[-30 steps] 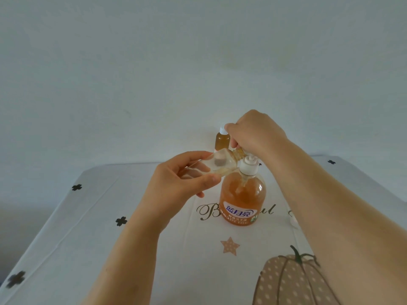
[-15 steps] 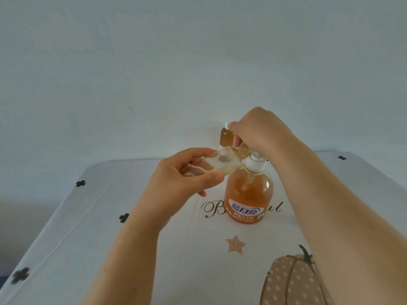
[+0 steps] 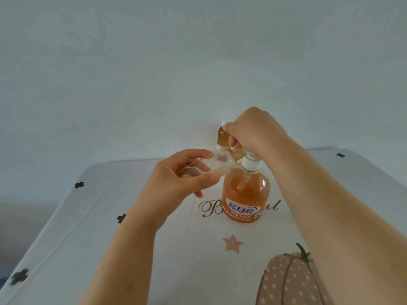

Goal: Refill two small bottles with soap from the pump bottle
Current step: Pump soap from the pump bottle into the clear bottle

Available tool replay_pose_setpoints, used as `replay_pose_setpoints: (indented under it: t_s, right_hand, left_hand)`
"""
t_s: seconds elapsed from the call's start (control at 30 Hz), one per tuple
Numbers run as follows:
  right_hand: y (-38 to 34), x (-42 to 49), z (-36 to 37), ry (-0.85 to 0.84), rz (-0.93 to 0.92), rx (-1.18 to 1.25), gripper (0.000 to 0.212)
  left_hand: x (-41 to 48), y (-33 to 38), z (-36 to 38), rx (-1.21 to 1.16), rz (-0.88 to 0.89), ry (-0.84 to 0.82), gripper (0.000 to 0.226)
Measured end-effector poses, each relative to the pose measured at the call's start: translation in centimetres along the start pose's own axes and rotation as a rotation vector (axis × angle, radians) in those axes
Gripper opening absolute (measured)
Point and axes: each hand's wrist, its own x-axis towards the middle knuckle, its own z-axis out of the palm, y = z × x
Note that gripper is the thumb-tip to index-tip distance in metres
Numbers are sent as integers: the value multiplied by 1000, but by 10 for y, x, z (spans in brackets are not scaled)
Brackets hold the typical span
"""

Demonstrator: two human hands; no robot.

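The left hand (image 3: 176,179) pinches a tilted small clear bottle (image 3: 220,162), mouth against the spout of the orange pump bottle (image 3: 244,194) on the tabletop (image 3: 110,216), apparently to catch soap, while the right hand (image 3: 255,130) curls over its top.

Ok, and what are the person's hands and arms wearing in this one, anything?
Nothing visible. The left hand and right hand are bare: no gloves, rings or watch. The left forearm and right forearm are uncovered to the frame edge, no sleeve showing.

Pump bottle (image 3: 245,194) centre, filled small bottle (image 3: 222,137) just behind; table (image 3: 92,227) left passable.
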Motion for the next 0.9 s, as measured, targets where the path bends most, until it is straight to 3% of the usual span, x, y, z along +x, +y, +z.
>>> replay_pose_setpoints:
  t_s: [0.23,0.53,0.9]
  right_hand:
    - [-6,-2,-13,54,-40,-96,31]
    - [-5,-3,-9,9,-26,-37,35]
    - [6,8,7,-27,-8,17,36]
  left_hand:
    - [-2,4,4,-40,57,16,42]
    - [-2,4,4,-5,37,22,48]
    - [0,0,0,15,-34,-34,33]
